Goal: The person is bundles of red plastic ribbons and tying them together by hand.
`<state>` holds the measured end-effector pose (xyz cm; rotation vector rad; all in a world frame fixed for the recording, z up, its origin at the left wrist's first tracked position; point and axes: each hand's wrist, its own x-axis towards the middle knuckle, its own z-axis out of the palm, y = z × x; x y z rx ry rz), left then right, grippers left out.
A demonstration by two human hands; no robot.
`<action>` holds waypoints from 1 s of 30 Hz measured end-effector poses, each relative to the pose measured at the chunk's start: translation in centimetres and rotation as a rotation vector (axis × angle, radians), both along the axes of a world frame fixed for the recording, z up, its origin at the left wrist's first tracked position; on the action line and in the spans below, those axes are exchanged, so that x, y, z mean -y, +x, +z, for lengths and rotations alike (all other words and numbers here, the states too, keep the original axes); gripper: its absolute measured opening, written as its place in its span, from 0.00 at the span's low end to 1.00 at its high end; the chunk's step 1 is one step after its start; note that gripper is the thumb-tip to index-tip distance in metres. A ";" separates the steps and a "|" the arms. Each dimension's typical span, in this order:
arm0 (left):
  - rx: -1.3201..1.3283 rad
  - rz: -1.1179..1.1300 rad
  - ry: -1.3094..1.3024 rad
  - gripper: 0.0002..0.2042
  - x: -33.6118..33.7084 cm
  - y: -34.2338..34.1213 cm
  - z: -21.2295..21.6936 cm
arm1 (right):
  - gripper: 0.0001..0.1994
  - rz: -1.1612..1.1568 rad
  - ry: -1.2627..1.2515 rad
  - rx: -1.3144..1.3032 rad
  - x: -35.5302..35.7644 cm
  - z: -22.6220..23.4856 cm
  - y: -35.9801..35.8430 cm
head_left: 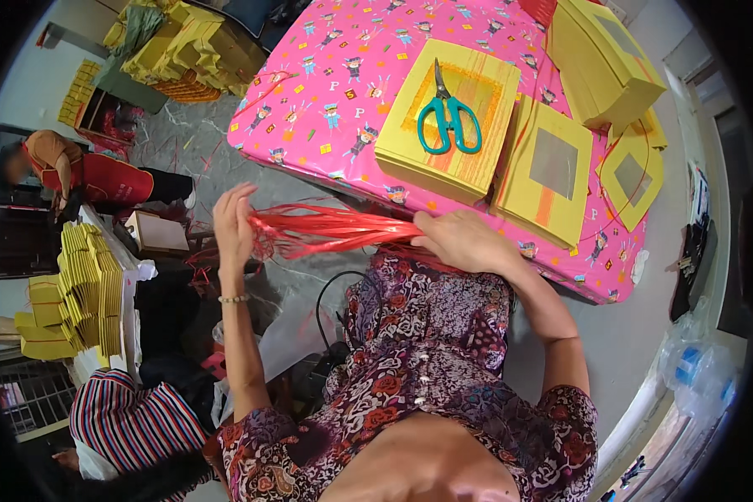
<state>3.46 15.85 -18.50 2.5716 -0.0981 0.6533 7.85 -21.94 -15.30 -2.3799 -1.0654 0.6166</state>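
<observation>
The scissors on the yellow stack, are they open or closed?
Closed. The teal-handled scissors lie flat on the yellow paper stack, blades together in one point, handle loops side by side.

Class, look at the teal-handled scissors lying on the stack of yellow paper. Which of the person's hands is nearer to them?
Right. The right hand grips the red strings at the table edge, just below the scissors and their yellow paper stack. The left hand holds the strings' far end, well off to the left.

Glossy red plastic ribbon strands [335, 230]; matt yellow paper stacks [450, 117] with silvery foil squares; scissors [448, 117] with teal plastic handles, metal blades; shiny pink printed tabletop [335, 92] covering
</observation>
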 end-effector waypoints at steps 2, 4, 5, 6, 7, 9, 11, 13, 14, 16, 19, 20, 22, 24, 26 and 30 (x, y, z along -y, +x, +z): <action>0.022 -0.171 0.004 0.14 5.2 0.8 2.5 | 0.16 0.032 -0.025 -0.016 -2.0 0.9 0.0; -0.046 -0.398 -0.032 0.16 9.3 1.4 4.7 | 0.15 0.056 -0.056 -0.012 -3.1 1.3 -0.2; -0.043 -0.401 -0.032 0.16 10.7 1.5 6.2 | 0.14 0.051 -0.027 0.042 -3.3 1.1 -0.3; -0.184 -0.490 -0.011 0.16 11.8 1.6 7.9 | 0.13 0.043 0.001 0.098 -3.3 1.0 -0.4; -0.328 -0.576 0.011 0.17 12.6 1.7 8.6 | 0.11 0.032 0.030 0.092 -3.3 0.8 -0.4; -0.303 -0.567 -0.039 0.17 13.5 1.6 7.8 | 0.11 0.032 0.033 0.110 -3.0 1.1 -0.6; -0.272 -0.586 -0.167 0.17 14.0 1.8 5.1 | 0.11 0.042 0.041 0.129 -3.2 1.3 -0.9; -0.403 -0.596 -0.331 0.16 15.7 1.4 3.1 | 0.10 0.021 0.064 0.167 -3.5 1.0 -1.0; -0.532 -0.598 -0.496 0.15 16.5 1.0 2.4 | 0.10 0.017 0.065 0.167 -3.4 0.9 -0.9; -0.427 -0.513 -0.336 0.13 17.4 -0.2 1.0 | 0.11 0.065 0.054 0.175 -3.4 0.6 -0.8; -0.182 -0.440 -0.071 0.09 17.1 -0.3 0.7 | 0.13 0.095 0.133 0.066 -2.5 0.9 -1.2; -0.046 -0.452 0.038 0.09 16.5 -0.2 0.8 | 0.13 0.094 0.131 0.065 -2.3 1.0 -1.3; 0.081 -0.480 0.080 0.10 14.8 0.5 1.0 | 0.15 0.080 0.126 0.004 -1.8 1.1 -1.5; 0.174 -0.445 0.199 0.10 11.6 0.6 1.5 | 0.16 0.082 0.134 -0.002 -1.0 1.7 -1.1; 0.321 -0.409 0.179 0.08 8.3 0.8 1.4 | 0.17 0.078 0.139 -0.004 0.1 2.4 -0.8; 0.390 -0.231 0.194 0.10 1.7 0.4 0.1 | 0.18 0.046 0.041 0.000 2.6 2.7 -0.7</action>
